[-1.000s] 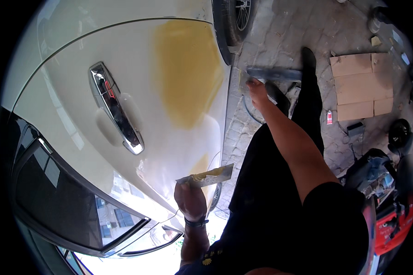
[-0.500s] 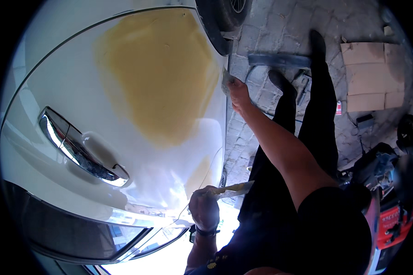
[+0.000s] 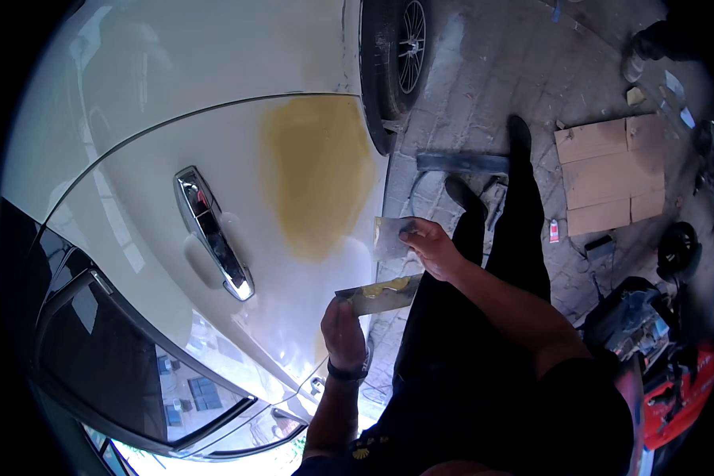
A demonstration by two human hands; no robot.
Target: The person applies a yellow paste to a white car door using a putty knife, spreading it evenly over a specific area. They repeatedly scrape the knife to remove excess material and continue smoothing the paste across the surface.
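Observation:
My left hand [image 3: 344,335] is closed on one end of a long, flat putty board [image 3: 382,300] with yellow filler along its upper edge. Just above it, my right hand [image 3: 438,249] pinches a thin, greyish spreader [image 3: 389,238], thumb on its flat face. The two tools are close together but apart. Both are beside the white car door [image 3: 242,147], which bears a broad yellow filler patch [image 3: 313,178]. A chrome door handle [image 3: 213,230] sits left of the patch.
The car's wheel [image 3: 411,47] is at the top. On the paved floor lie a dark bar [image 3: 462,163] near my feet, flattened cardboard [image 3: 611,176] and a small red-and-white tube [image 3: 554,231]. Red equipment [image 3: 678,397] stands at lower right. Another person's leg [image 3: 665,40] shows at top right.
My right hand has come away from the door's lower edge, bringing the spreader near the putty board. The board is now turned more face-up. The view has shifted, showing more of the car.

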